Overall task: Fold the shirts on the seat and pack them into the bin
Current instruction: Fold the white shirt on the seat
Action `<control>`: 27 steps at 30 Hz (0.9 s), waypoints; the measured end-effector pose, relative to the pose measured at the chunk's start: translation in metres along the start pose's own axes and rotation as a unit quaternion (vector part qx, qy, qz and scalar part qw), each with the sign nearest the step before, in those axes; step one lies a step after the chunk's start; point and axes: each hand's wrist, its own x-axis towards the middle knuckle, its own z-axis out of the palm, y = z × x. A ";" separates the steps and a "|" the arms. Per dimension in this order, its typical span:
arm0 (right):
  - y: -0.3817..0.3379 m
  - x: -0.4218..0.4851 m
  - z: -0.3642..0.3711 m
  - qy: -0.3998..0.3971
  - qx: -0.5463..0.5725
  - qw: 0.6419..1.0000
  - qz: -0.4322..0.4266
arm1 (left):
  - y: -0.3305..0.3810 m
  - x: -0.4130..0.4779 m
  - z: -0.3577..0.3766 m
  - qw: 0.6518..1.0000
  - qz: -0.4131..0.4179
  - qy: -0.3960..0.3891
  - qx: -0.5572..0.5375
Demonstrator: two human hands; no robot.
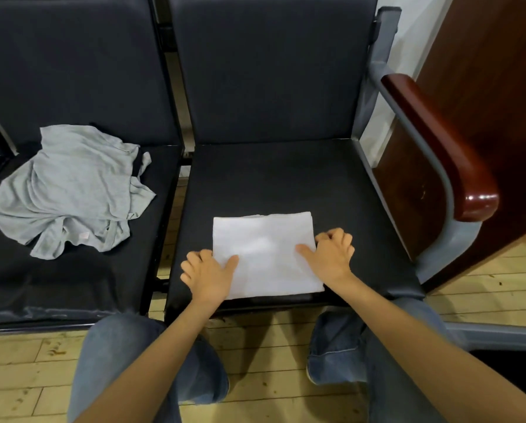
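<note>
A white shirt [264,254], folded into a neat rectangle, lies near the front edge of the right-hand black seat [286,178]. My left hand [206,274] grips its left edge, thumb on top and fingers curled under the side. At the right edge my right hand [332,253] holds the shirt the same way, thumb lying on the cloth. A grey shirt [69,190] lies crumpled and unfolded on the left-hand seat [72,285]. No bin is in view.
A red-brown wooden armrest [438,148] on a grey metal frame borders the right seat. A dark wooden panel [500,71] stands further right. My knees in blue jeans [151,361] are close to the seat fronts, over a light wooden floor [270,361].
</note>
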 end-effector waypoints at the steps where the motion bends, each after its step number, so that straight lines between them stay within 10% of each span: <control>1: 0.000 -0.006 0.000 -0.012 0.011 1.000 -0.004 | 0.000 -0.002 -0.002 1.000 -0.005 -0.016 0.008; 7: -0.004 -0.042 -0.007 0.000 0.159 0.987 0.001 | 0.001 -0.022 -0.018 0.992 0.046 -0.036 -0.111; 13: 0.018 -0.078 -0.058 0.042 0.430 0.898 -0.078 | 0.045 -0.062 -0.056 0.949 0.197 -0.087 -0.230; 27: 0.251 -0.168 -0.148 0.282 0.397 0.869 0.087 | 0.278 -0.169 0.045 0.799 0.480 -0.363 0.006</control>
